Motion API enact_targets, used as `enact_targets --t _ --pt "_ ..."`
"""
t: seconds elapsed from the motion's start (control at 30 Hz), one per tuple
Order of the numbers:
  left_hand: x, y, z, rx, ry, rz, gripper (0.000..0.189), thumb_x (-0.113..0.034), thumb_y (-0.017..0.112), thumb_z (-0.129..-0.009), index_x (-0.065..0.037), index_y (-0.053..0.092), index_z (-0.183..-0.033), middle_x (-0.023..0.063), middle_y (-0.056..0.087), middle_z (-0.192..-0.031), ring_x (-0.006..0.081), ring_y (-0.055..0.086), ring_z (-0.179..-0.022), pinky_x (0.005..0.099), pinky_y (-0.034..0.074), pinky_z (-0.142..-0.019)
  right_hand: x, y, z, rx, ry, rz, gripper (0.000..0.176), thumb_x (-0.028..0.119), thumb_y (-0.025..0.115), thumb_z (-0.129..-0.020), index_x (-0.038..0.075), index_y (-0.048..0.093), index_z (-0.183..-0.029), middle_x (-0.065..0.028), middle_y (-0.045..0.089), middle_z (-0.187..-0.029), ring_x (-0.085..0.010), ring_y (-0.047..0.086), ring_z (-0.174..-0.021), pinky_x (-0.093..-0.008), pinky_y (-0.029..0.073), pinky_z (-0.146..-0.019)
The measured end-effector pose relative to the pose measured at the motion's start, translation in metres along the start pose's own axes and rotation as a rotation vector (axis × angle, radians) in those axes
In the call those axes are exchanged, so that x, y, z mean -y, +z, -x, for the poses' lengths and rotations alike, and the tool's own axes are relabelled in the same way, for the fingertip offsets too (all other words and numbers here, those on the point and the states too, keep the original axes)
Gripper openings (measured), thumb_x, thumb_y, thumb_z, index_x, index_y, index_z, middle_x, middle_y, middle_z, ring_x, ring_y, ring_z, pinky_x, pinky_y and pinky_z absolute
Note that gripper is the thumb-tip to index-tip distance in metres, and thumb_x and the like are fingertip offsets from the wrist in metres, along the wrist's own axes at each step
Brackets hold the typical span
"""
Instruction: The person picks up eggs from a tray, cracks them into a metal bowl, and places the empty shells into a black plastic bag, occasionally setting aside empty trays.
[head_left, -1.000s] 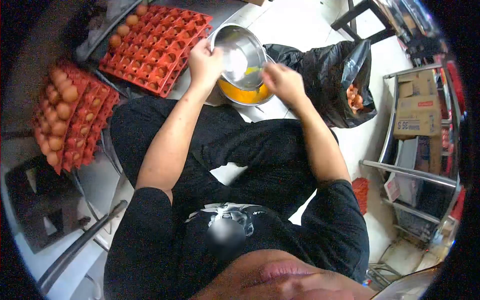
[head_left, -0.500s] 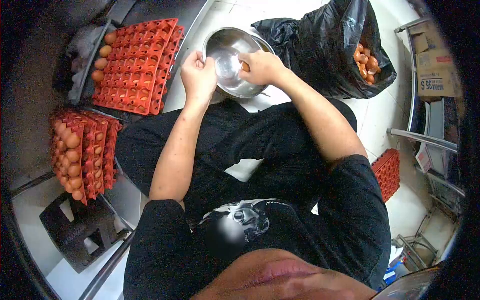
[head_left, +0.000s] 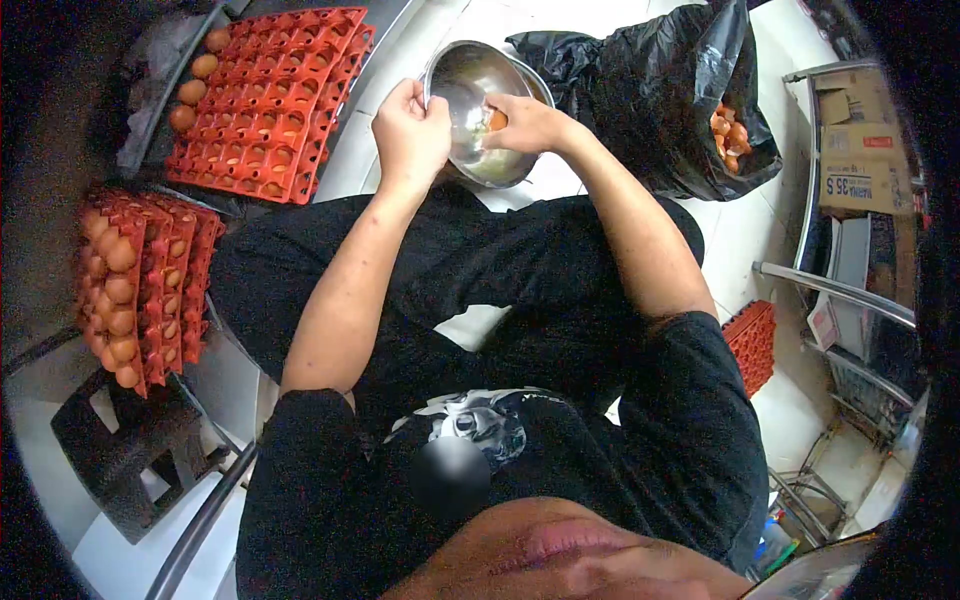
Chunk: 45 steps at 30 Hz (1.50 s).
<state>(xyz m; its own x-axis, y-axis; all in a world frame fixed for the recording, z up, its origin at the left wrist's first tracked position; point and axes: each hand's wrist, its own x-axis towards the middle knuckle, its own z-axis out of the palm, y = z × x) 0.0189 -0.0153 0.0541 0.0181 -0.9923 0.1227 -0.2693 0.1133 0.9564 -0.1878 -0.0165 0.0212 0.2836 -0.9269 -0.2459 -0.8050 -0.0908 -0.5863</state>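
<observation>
Egg (head_left: 497, 121) gripped between right fingers (head_left: 507, 103), over steel bowl (head_left: 468, 72); left fingers (head_left: 403, 93) clasp bowl's side.

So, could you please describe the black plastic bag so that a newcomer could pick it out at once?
Look at the white tiled floor ahead. Just right of the shiny silver metal bowl at the right hand is a large, crumpled black plastic bag. Broken brown eggshells showing in its open mouth set it apart from the bowl.

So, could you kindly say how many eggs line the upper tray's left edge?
4 in a row: top egg, second egg, third egg, bottom egg; more may hide underneath.
</observation>
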Motion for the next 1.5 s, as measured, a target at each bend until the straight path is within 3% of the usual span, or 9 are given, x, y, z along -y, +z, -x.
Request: enact_targets --t 0.13,0.27,0.7,0.77,0.9,1.0,1.1,1.37,1.5 --pt "-0.006 -0.002 0.002 -0.016 0.015 -0.039 0.013 -0.004 0.064 -0.089 -0.001 0.057 -0.079 -0.0029 0.047 -0.058 0.0036 0.039 -0.054 0.0291 0.03 -0.05 0.018 -0.027 0.006 0.211 0.143 -0.141 0.081 0.04 0.076 -0.08 -0.008 0.053 -0.141 -0.033 0.067 -0.126 -0.0364 0.069 -0.116 -0.0418 0.053 -0.097" --pt "0.003 0.0 0.0 -0.032 0.052 -0.035 0.011 -0.006 0.064 -0.091 0.0 0.061 -0.082 -0.005 0.045 -0.059 0.0025 0.038 -0.055 0.0287 0.03 -0.05 -0.001 -0.011 0.008 0.023 0.082 -0.156 0.092 0.04 0.077 -0.079 -0.013 0.045 -0.147 -0.0311 0.065 -0.129 -0.0328 0.068 -0.114 -0.0381 0.054 -0.095" --pt "0.005 0.001 0.0 -0.068 0.05 -0.129 0.018 -0.007 0.065 -0.09 -0.003 0.055 -0.077 -0.0027 0.045 -0.057 0.0039 0.039 -0.055 0.0299 0.031 -0.051 0.005 -0.012 0.01 0.027 0.104 -0.218 0.085 0.036 0.078 -0.083 -0.002 0.043 -0.151 -0.0249 0.063 -0.133 -0.0291 0.063 -0.121 -0.0389 0.049 -0.105" --pt "0.004 0.001 0.001 -0.068 0.06 -0.136 0.015 -0.011 0.065 -0.086 -0.001 0.057 -0.078 0.0141 0.059 -0.059 0.0271 0.06 -0.052 0.042 0.049 -0.057 0.01 -0.016 0.012 0.024 0.118 -0.295 0.078 0.034 0.077 -0.084 0.001 0.046 -0.148 -0.0232 0.064 -0.13 -0.0279 0.062 -0.12 -0.0389 0.047 -0.106" --pt "-0.007 0.002 0.008 -0.051 0.24 -0.261 0.009 -0.01 0.065 -0.087 -0.004 0.059 -0.084 0.0162 0.063 -0.066 0.0384 0.067 -0.063 0.0484 0.051 -0.059 -0.004 -0.013 0.004 0.011 0.061 -0.349 0.075 0.031 0.076 -0.087 0.002 0.046 -0.149 -0.0221 0.064 -0.128 -0.029 0.062 -0.121 -0.039 0.047 -0.108" --pt "-0.002 0.003 0.007 -0.042 0.495 -0.354 0.007 -0.008 0.066 -0.089 -0.004 0.061 -0.088 0.0148 0.061 -0.065 0.0282 0.063 -0.055 0.0414 0.046 -0.053 -0.006 -0.013 0.004 -0.029 0.035 -0.368 0.071 0.029 0.075 -0.088 0.002 0.046 -0.147 -0.0224 0.064 -0.128 -0.0294 0.062 -0.12 -0.0385 0.047 -0.107" --pt "-0.005 0.002 0.009 -0.015 0.582 -0.445 0.007 -0.01 0.068 -0.091 -0.007 0.062 -0.092 0.0151 0.067 -0.075 0.0371 0.069 -0.067 0.0477 0.052 -0.058 0.003 -0.018 0.009 -0.036 0.074 -0.297 0.07 0.031 0.075 -0.088 0.002 0.047 -0.146 -0.0205 0.065 -0.126 -0.0286 0.063 -0.118 -0.0385 0.048 -0.106" --pt "-0.005 0.002 0.01 -0.002 0.737 -0.609 0.008 -0.012 0.067 -0.09 -0.013 0.062 -0.096 0.0085 0.068 -0.078 0.0331 0.07 -0.065 0.0441 0.057 -0.056 -0.005 -0.014 0.006 -0.182 0.016 -0.079 0.07 0.041 0.076 -0.087 0.002 0.048 -0.138 -0.0302 0.07 -0.114 -0.0447 0.069 -0.11 -0.0481 0.054 -0.098" --pt "-0.001 0.007 0.007 -0.095 0.619 -0.454 0.003 -0.01 0.063 -0.092 -0.007 0.063 -0.093 0.0165 0.069 -0.079 0.0401 0.069 -0.069 0.0506 0.053 -0.059 0.004 -0.052 0.029 -0.482 0.129 0.119 0.073 0.055 0.073 -0.087 0.003 0.052 -0.134 -0.0318 0.072 -0.1 -0.0493 0.071 -0.096 -0.0565 0.058 -0.087"
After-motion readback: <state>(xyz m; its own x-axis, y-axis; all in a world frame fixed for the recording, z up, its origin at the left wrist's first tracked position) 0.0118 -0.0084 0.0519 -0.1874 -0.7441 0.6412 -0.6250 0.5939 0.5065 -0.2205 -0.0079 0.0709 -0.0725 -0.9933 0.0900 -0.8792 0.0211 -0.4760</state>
